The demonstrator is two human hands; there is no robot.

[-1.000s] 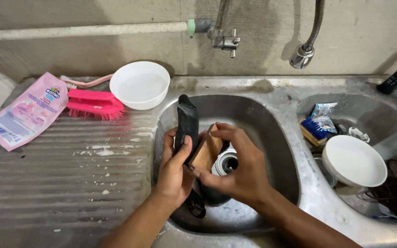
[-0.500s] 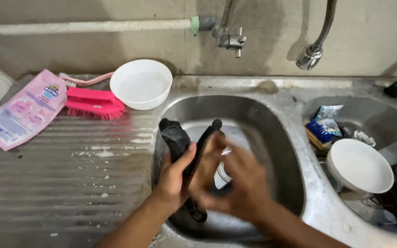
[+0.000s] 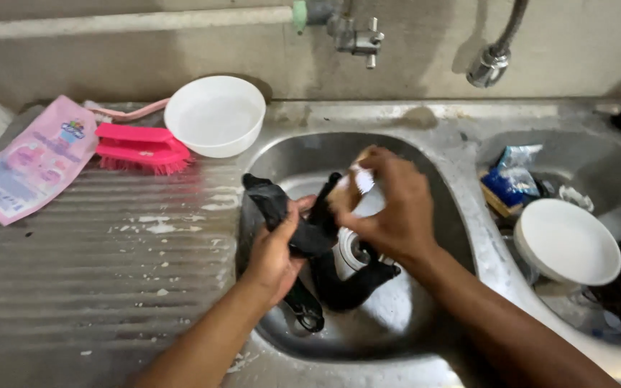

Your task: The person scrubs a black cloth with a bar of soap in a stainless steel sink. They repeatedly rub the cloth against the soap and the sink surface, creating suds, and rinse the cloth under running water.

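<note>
Wet steel sink (image 3: 440,165) and ribbed drainboard (image 3: 95,280), stained wall.

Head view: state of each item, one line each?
Left hand: gripping black utensil over sink.
Right hand: holding tan sponge against it.
Tap: no water visible.
White bowl: upright, on drainboard.
Pink brush: bristles down.
Pink pouch: lying flat.

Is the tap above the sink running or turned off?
Off, as far as can be seen. No stream falls from the tap into the sink, where both hands work on a black item.
</note>
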